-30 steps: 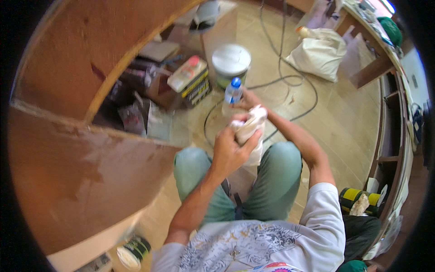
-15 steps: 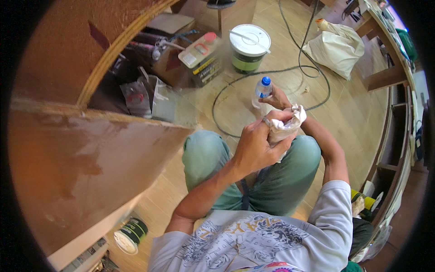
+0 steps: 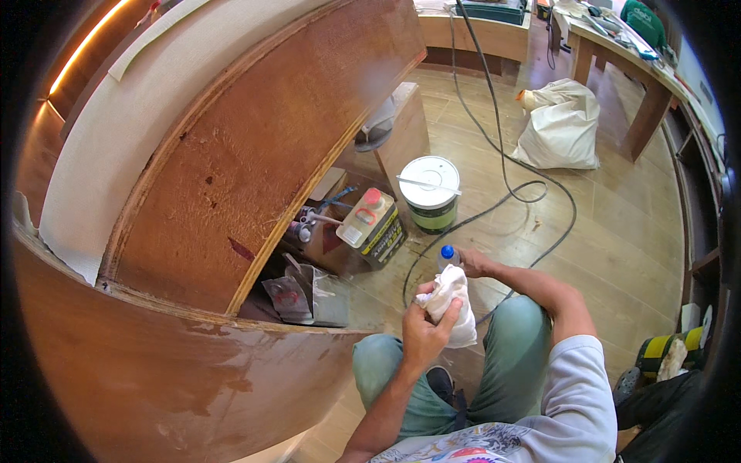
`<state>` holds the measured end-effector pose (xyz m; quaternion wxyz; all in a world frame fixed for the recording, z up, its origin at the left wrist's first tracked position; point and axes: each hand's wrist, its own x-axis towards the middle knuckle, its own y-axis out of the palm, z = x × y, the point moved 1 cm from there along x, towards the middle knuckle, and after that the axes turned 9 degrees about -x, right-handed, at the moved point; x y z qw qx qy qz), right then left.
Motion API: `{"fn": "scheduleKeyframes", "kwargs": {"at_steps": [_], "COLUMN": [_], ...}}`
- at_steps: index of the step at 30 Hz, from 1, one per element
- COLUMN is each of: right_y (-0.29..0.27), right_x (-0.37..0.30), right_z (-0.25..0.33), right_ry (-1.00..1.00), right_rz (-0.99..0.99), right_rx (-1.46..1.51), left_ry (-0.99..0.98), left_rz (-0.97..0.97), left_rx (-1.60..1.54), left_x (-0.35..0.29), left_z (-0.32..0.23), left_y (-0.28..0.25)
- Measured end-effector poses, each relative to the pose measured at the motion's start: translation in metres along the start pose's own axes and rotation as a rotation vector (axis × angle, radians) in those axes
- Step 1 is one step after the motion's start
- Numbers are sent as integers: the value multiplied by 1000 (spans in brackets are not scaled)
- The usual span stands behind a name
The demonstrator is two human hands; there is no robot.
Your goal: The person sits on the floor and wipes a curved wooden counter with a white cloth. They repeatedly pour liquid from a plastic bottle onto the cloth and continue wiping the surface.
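Note:
My left hand (image 3: pixel 424 333) is closed round a crumpled white cloth (image 3: pixel 457 312), its loose end hanging over my knees. Just beyond it, my right hand (image 3: pixel 472 263) has its fingers wrapped round a small clear plastic bottle (image 3: pixel 448 259) with a blue cap. The cloth hides the lower part of this bottle. A rectangular can (image 3: pixel 376 234) with a red cap and a white-lidded bucket (image 3: pixel 430 197) with a stick across its lid stand on the floor ahead of my hands.
A curved brown wooden panel (image 3: pixel 193 378) rises close on my left. Beneath it sit a grey scoop-like container (image 3: pixel 330 297) and assorted tools. A black cable (image 3: pixel 573 220) loops over the floor. Further off are a white sack (image 3: pixel 562 127) and a wooden workbench (image 3: pixel 641 116).
My view has swung to the left and up, showing more of the panel. The cloth and bottle stay in my hands; the cloth now hangs in front of the bottle.

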<state>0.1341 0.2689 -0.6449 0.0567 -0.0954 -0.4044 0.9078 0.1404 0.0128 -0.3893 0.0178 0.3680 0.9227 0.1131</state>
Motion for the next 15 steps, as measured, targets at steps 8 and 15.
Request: {"fn": "scheduleKeyframes", "kwargs": {"at_steps": [8,15], "right_y": [-4,2], "right_x": [-13,-16], "right_z": [-2,-29], "right_ry": [45,130], "right_rz": [182,330], "right_rx": [6,-233], "left_ry": [29,13], "left_rz": [14,39], "left_rx": [57,25], "left_x": [-4,-4], "left_z": [-4,3], "left_y": [1,8]}}
